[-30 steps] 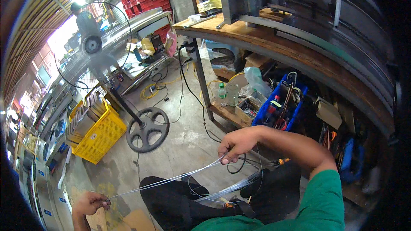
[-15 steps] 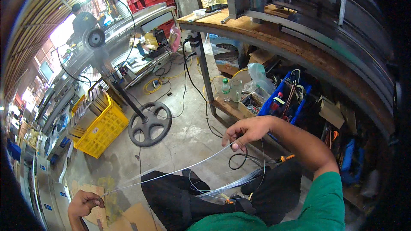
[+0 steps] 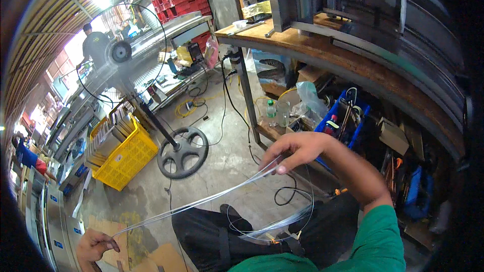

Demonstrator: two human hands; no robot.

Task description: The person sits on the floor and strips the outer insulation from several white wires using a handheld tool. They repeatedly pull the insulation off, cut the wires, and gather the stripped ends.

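I am pulling a bunch of thin clear plastic strands (image 3: 201,202) tight between both hands. My right hand (image 3: 295,150) pinches one end at 1 o'clock; my left hand (image 3: 96,244) is closed on the other at 8 o'clock. Next I think they need straightening. The left hand is partly cut off, and the strands' loops over my dark lap are hard to see.

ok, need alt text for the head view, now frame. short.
A person's two hands stretch a bundle of thin clear strands taut across their lap: the right hand pinches one end, the left hand grips the other at lower left. Behind stand a pedestal fan, a yellow crate and a wooden workbench.
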